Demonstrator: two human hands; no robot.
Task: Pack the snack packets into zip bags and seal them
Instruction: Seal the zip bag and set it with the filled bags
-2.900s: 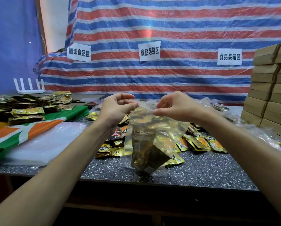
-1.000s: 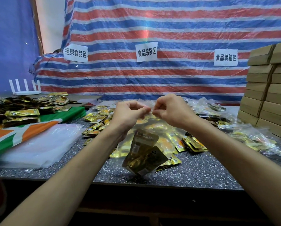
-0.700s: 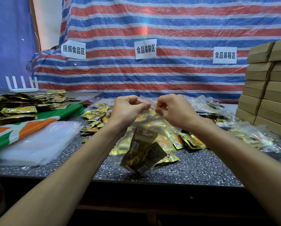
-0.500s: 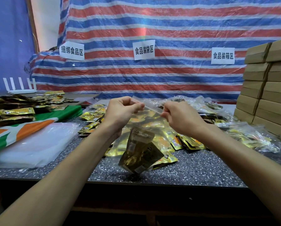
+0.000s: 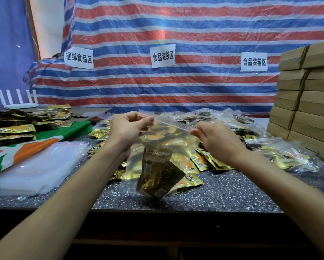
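Note:
A clear zip bag (image 5: 164, 139) hangs above the speckled table (image 5: 223, 194) with gold and dark snack packets (image 5: 157, 175) sagging in its bottom. My left hand (image 5: 129, 128) pinches the left end of the zip strip. My right hand (image 5: 215, 139) pinches the strip at its right end. The strip stretches taut between both hands. Loose gold snack packets (image 5: 204, 162) lie on the table behind the bag.
A stack of empty clear bags (image 5: 35, 169) lies at left beside a green, orange and white cloth (image 5: 26, 145). More packets (image 5: 12, 126) pile at far left. Filled bags (image 5: 281, 154) lie at right, next to stacked cardboard boxes (image 5: 307, 102). A striped tarp hangs behind.
My hands met at the middle of the zip strip, then my right hand slid right along it. The strip now spans wide between the hands.

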